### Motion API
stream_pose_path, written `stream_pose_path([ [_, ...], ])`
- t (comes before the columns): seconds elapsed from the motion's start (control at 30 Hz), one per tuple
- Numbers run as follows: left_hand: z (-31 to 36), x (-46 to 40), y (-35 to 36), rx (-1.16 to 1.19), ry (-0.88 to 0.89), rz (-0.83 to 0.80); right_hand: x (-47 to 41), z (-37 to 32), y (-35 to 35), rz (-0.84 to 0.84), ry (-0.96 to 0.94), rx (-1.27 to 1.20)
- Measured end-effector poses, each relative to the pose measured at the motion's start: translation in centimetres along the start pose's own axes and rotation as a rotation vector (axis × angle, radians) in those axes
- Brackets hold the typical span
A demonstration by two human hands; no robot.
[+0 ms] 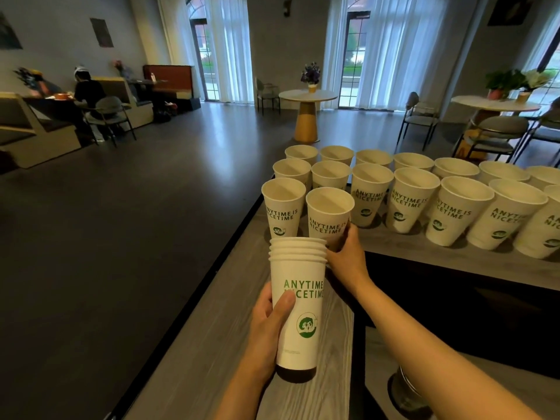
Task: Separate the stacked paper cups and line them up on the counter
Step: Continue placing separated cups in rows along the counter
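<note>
Stack of cups (298, 301) in left hand (266, 325): green "ANYTIME", "NICETIME" below, partly hidden by thumb; round green logo under it, tiny line near base unreadable. Single cups on counter (212, 359), e.g. cup (283, 212): "ANYTIME IS NICETIME" + same logo.

A café, seen from behind its serving counter (194, 353) — grey wood-grain top along the lower middle of the frame, crowded with branded paper cups (454, 213) printed "ANYTIME IS NICETIME". Round pedestal tables (307, 97) with flower vases (311, 74) and padded chairs (497, 133) fill the centre and right. At upper left, booth seating (36, 137) where seated people (88, 92) sit at a table — tall curtained windows (353, 56) behind.
</note>
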State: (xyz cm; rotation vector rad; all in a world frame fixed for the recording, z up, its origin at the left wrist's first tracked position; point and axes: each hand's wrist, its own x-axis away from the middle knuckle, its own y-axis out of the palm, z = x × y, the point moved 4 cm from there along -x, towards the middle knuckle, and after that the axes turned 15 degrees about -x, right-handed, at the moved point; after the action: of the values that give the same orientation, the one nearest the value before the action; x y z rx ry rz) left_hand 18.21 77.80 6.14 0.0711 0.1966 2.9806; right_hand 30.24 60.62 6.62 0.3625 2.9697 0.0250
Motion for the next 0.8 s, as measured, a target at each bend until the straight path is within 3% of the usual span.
stream_pose_path([
  [0.23, -0.1, -0.2, 0.1, 0.025, 0.012, 0.007, 0.2, 0.6, -0.1, 0.027, 0.068, 0.006],
  [0.33, 0.1, -0.6, 0.3, 0.018, -0.005, 0.045, 3.7, -0.3, -0.7, 0.128, 0.170, -0.172],
  [0.43, 0.5, -1.5, 0.8, -0.012, -0.012, 0.115, 8.6, -1.1, -0.3, -0.048, 0.330, -0.458],
  [0.57, 1.7, -2.1, 2.1, -0.091, 0.046, 0.114, 12.3, -2.0, 0.3, -0.304, 0.369, -0.442],
  [0.73, 3.9, -2.5, 2.5, -0.149, 0.024, 0.044, 12.6, -2.1, 0.6, -0.316, 0.277, -0.358],
  [0.8, 6.7, -3.6, 1.4, -0.365, 0.133, 0.120, 12.7, -2.3, 0.4, -0.304, 0.261, -0.363],
])
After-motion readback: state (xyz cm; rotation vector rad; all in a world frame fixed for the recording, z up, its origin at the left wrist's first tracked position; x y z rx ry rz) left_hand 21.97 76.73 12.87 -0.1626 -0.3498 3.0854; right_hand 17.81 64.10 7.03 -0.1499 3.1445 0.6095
